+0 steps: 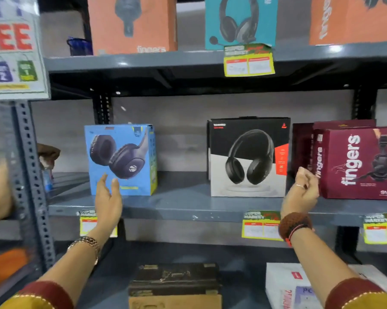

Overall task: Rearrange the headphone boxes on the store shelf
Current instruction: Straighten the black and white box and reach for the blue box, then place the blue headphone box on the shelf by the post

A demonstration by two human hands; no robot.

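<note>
A blue headphone box (123,152) stands upright at the left of the grey middle shelf (181,208). A black-and-white headphone box (248,157) stands in the middle. Maroon "fingers" boxes (357,163) stand at the right, one behind another. My left hand (108,197) hovers open just in front of the blue box's lower front, holding nothing. My right hand (301,192) sits between the black-and-white box and the maroon boxes, fingers loosely curled, empty, close to the front maroon box's left edge.
The upper shelf (143,63) carries two orange boxes (134,23) and a teal headset box (241,21). Yellow price tags (249,61) hang off the shelf edges. A dark box (174,282) and white packages (295,286) lie below. A perforated steel upright (32,175) stands at the left.
</note>
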